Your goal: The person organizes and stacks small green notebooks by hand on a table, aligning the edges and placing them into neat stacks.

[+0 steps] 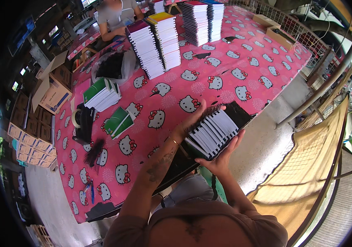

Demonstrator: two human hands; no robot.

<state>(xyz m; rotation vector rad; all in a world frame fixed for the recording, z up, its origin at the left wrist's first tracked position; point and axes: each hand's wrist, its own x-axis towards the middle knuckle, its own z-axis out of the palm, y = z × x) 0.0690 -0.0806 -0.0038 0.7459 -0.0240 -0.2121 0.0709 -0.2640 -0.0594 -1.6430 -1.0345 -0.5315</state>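
Note:
A row of small spiral notebooks [214, 132] with white page edges and black coils lies at the table's near right edge. It sits by a black flat surface [238, 115], whose kind I cannot make out. My left hand [187, 125] is against the row's left end, fingers stretched along its far side. From the near right, my right hand [222, 159] grips the row, thumb at the near corner and fingers along the right side. Both hands hold the notebooks between them. Left of them, a few green notebooks [118, 122] lie on the pink patterned table [172, 103].
Tall notebook stacks [147, 51] stand at the far side. A plastic bag of black coils [112, 68], green-covered notebooks [101, 94], a tape dispenser [84, 123] and loose black coils [96, 153] are leftward. Cartons [54, 90] stand beyond the left edge. Another person [116, 20] sits far left.

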